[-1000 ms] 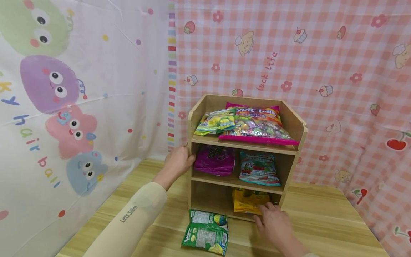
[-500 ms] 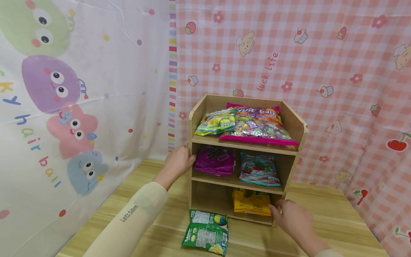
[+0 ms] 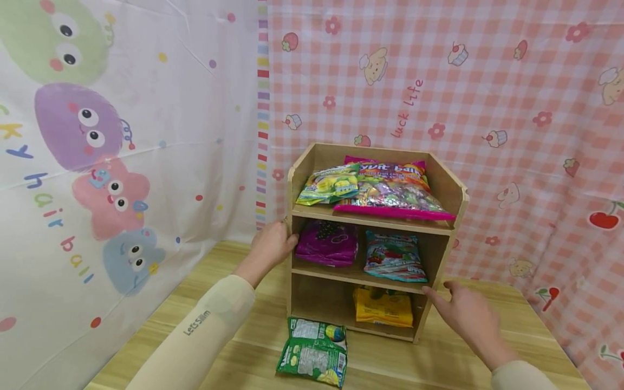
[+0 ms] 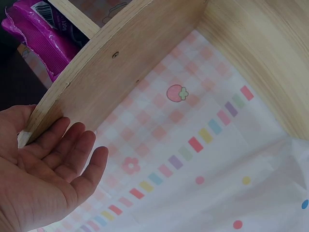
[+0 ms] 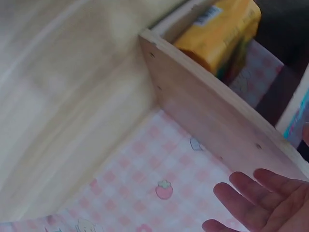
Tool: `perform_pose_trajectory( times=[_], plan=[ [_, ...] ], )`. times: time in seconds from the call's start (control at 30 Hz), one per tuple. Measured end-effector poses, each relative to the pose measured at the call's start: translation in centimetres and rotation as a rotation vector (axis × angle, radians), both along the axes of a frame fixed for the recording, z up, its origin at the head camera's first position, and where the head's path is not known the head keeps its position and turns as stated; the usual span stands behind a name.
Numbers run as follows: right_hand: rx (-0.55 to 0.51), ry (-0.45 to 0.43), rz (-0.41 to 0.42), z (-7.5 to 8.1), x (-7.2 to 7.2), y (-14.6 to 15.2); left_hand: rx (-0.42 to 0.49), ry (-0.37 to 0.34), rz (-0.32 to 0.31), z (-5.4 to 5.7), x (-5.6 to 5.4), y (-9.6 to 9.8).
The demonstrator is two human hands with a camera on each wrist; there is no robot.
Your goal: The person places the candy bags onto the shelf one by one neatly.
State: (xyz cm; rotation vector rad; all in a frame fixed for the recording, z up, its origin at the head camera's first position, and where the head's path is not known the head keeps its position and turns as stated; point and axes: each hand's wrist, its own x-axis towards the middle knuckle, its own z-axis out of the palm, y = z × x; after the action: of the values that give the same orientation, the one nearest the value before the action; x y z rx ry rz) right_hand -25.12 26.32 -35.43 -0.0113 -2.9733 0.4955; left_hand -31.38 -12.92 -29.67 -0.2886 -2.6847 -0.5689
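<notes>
A three-tier wooden shelf (image 3: pixel 372 220) stands on the table. My left hand (image 3: pixel 270 248) grips its left side panel (image 4: pixel 120 53), thumb on the inner side and fingers on the outer face. Beside the right side panel (image 5: pixel 207 96) my right hand (image 3: pixel 470 319) is held with extended fingers, the thumb by the front edge; whether it touches the wood I cannot tell. A yellow snack bag (image 3: pixel 383 307) lies on the bottom tier at the right. On the middle tier are a purple bag (image 3: pixel 326 244) and a teal candy bag (image 3: pixel 395 257).
The top tier bears a pink bag of wrapped candies (image 3: pixel 395 189) and a yellow-green candy bag (image 3: pixel 329 185). A green bag (image 3: pixel 313 351) lies on the table (image 3: pixel 492 346), before the shelf's lower left. Printed cloths (image 3: pixel 195 108) hang behind and at the sides.
My right hand has left the yellow bag and moved right and up to the shelf's right side. The left hand keeps its hold on the left panel.
</notes>
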Motion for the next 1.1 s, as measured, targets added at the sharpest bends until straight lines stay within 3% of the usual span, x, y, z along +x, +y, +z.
perform_pose_trajectory(
  times=[0.3, 0.6, 0.93, 1.1],
  plan=[
    [0.002, 0.084, 0.031, 2.5, -1.1, 0.1, 0.004, -0.012, 0.004, -0.1, -0.2, 0.2],
    [-0.021, 0.197, 0.077, 2.7, -1.9, 0.0, 0.005, -0.019, 0.000, -0.2, -0.2, 0.5],
    [0.027, 0.140, 0.051, 3.0, -2.0, -0.3, 0.006, -0.015, 0.017, -0.3, -0.2, 0.4],
    [0.017, 0.171, 0.058, 3.0, -2.2, -0.6, 0.015, 0.006, 0.021, -0.5, 0.0, 0.1]
  ],
)
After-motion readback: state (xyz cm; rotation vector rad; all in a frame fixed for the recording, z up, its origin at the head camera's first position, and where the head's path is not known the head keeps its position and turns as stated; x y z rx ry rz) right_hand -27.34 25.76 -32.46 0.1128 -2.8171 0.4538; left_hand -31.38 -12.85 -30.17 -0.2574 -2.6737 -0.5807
